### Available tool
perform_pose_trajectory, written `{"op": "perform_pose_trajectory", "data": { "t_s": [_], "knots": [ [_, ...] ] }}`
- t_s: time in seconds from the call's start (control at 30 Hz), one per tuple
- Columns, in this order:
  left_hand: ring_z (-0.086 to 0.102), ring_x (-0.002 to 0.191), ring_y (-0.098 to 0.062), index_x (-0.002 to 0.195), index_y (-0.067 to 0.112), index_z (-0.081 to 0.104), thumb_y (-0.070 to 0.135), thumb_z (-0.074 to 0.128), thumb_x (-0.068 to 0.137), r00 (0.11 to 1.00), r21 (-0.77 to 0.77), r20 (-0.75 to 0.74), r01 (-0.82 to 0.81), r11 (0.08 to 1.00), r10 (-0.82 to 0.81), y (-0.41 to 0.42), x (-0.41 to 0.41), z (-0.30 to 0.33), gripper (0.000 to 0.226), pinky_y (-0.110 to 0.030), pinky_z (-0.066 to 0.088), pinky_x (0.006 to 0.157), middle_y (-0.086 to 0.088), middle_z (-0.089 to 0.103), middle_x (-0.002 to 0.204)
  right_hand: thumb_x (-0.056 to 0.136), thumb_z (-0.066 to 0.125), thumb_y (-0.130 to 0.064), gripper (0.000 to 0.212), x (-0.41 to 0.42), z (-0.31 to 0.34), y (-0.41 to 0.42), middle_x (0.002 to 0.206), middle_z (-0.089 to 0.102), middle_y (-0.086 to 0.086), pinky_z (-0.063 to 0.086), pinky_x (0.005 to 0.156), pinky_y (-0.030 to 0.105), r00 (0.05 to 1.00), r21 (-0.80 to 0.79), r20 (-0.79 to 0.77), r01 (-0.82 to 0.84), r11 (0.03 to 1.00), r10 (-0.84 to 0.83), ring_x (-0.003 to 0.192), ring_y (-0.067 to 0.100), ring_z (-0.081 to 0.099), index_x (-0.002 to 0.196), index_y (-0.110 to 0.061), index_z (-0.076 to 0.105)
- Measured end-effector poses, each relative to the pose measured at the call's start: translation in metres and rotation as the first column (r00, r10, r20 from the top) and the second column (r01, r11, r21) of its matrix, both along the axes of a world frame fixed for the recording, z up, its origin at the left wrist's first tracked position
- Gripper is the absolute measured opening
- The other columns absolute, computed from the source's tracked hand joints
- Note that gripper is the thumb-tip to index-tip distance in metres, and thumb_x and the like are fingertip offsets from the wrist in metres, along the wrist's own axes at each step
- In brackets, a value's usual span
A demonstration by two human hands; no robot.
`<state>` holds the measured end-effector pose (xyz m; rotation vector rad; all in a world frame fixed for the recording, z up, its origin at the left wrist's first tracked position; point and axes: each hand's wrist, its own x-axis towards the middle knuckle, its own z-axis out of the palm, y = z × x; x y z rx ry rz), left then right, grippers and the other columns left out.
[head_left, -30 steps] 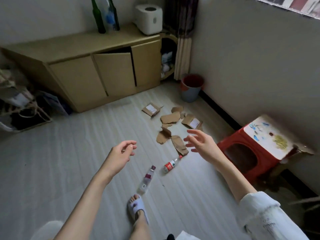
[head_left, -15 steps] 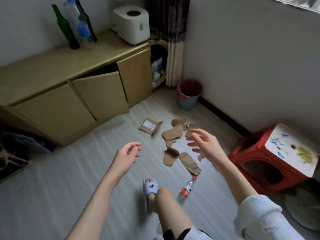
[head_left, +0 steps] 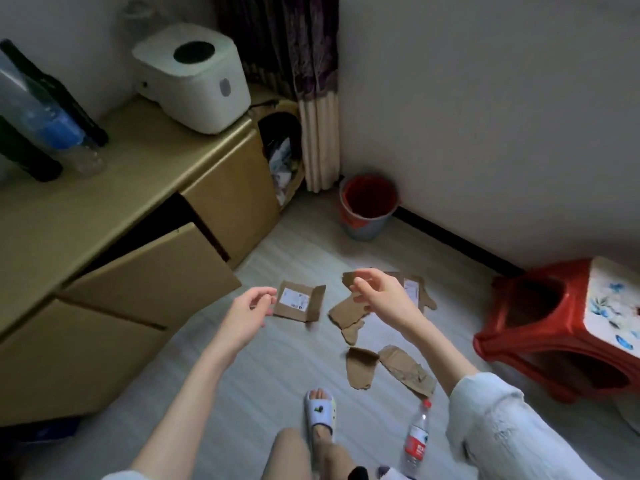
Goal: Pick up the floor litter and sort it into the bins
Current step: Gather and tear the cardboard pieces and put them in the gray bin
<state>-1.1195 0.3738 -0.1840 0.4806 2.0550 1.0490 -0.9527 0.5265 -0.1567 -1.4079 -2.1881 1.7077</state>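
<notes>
Both hands hang above the floor (head_left: 277,358) with loosely curled fingers, holding nothing: the left hand (head_left: 247,311) just beside the labelled cardboard piece (head_left: 299,301), the right hand (head_left: 382,297) over torn cardboard scraps (head_left: 346,311), partly hiding them. A plastic bottle (head_left: 417,438) lies near the slippered foot (head_left: 319,412). The red-lined bin (head_left: 367,207) stands well apart by the wall.

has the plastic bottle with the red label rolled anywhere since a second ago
No. The plastic bottle lies just below the same torn cardboard strip; only the camera moved.
</notes>
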Motion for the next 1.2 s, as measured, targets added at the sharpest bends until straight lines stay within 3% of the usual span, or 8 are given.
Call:
{"op": "perform_pose_trajectory", "data": {
  "t_s": [0.17, 0.47, 0.57, 0.77, 0.87, 0.97, 1.07, 1.2],
  "knots": [
    [0.057, 0.081, -0.011, 0.096, 0.024, 0.057, 0.010, 0.040, 0.097, 0.991, -0.076, 0.088, 0.108, 0.991, -0.101, 0.056, -0.065, -0.017, 0.022, -0.024, 0.043, 0.066, 0.001, 0.061, 0.096, 0.098, 0.042, -0.026, 0.033, -0.052, -0.009, 0.061, 0.114, 0.065, 0.006, 0.052, 0.090, 0.036, 0.994, 0.003, 0.054, 0.095, 0.996, -0.095, 0.096, 0.018, 0.063, 0.128, -0.014, 0.051],
    [0.056, 0.077, -0.011, 0.118, 0.002, 0.055, 0.007, 0.041, 0.097, 0.929, -0.173, 0.101, 0.368, 0.913, -0.356, 0.184, -0.185, -0.099, 0.026, -0.021, 0.042, 0.066, -0.010, 0.060, 0.107, 0.095, 0.046, -0.026, 0.034, -0.148, -0.097, 0.143, 0.108, 0.067, 0.006, 0.049, 0.091, 0.038, 0.958, -0.053, 0.157, 0.252, 0.966, -0.241, 0.092, 0.020, 0.065, 0.125, -0.012, 0.055],
    [0.057, 0.094, -0.024, 0.117, 0.001, 0.056, 0.006, 0.043, 0.095, 0.907, -0.233, 0.080, 0.421, 0.877, -0.414, 0.228, -0.224, -0.164, 0.026, -0.023, 0.037, 0.076, -0.018, 0.062, 0.114, 0.094, 0.047, -0.029, 0.035, -0.181, -0.169, 0.180, 0.113, 0.066, 0.008, 0.049, 0.095, 0.042, 0.942, -0.064, 0.209, 0.282, 0.957, -0.263, 0.102, 0.023, 0.063, 0.125, -0.013, 0.055],
    [0.051, 0.092, -0.012, 0.118, 0.000, 0.057, 0.005, 0.048, 0.094, 0.846, -0.346, 0.080, 0.520, 0.781, -0.528, 0.263, -0.251, -0.328, 0.026, -0.011, 0.033, 0.073, -0.013, 0.062, 0.116, 0.095, 0.050, -0.022, 0.034, -0.222, -0.358, 0.205, 0.112, 0.065, 0.013, 0.042, 0.092, 0.030, 0.924, -0.151, 0.357, 0.205, 0.967, -0.140, 0.109, 0.028, 0.059, 0.126, -0.009, 0.054],
    [0.055, 0.096, -0.017, 0.120, 0.002, 0.056, 0.006, 0.049, 0.093, 0.826, -0.420, 0.079, 0.536, 0.733, -0.559, 0.276, -0.259, -0.445, 0.029, -0.017, 0.037, 0.076, -0.010, 0.061, 0.112, 0.095, 0.048, -0.024, 0.036, -0.236, -0.480, 0.216, 0.120, 0.064, 0.013, 0.039, 0.099, 0.030, 0.898, -0.134, 0.434, 0.147, 0.980, -0.075, 0.119, 0.029, 0.054, 0.127, -0.008, 0.054],
    [0.057, 0.111, -0.027, 0.126, 0.007, 0.053, 0.013, 0.049, 0.094, 0.731, -0.454, 0.143, 0.648, 0.611, -0.668, 0.275, -0.248, -0.521, 0.033, -0.025, 0.040, 0.090, -0.011, 0.060, 0.121, 0.095, 0.046, -0.025, 0.039, -0.238, -0.557, 0.215, 0.126, 0.060, 0.016, 0.038, 0.100, 0.031, 0.872, -0.108, 0.489, 0.089, 0.990, -0.025, 0.122, 0.031, 0.051, 0.128, -0.006, 0.054],
    [0.054, 0.113, -0.023, 0.131, 0.011, 0.049, 0.018, 0.045, 0.096, 0.622, -0.457, 0.209, 0.744, 0.487, -0.754, 0.271, -0.234, -0.586, 0.036, -0.021, 0.037, 0.089, -0.007, 0.056, 0.128, 0.095, 0.047, -0.026, 0.041, -0.237, -0.629, 0.211, 0.131, 0.052, 0.019, 0.038, 0.100, 0.035, 0.824, -0.102, 0.563, 0.000, 0.995, 0.058, 0.122, 0.034, 0.048, 0.128, -0.003, 0.050],
    [0.054, 0.115, -0.021, 0.130, 0.013, 0.050, 0.019, 0.046, 0.095, 0.549, -0.468, 0.215, 0.784, 0.408, -0.807, 0.262, -0.240, -0.643, 0.035, -0.024, 0.038, 0.094, -0.005, 0.056, 0.130, 0.092, 0.050, -0.039, 0.046, -0.238, -0.687, 0.186, 0.129, 0.052, 0.019, 0.041, 0.095, 0.035, 0.742, -0.250, 0.634, -0.073, 0.966, 0.220, 0.119, 0.035, 0.049, 0.121, -0.003, 0.052]
  ]
}}
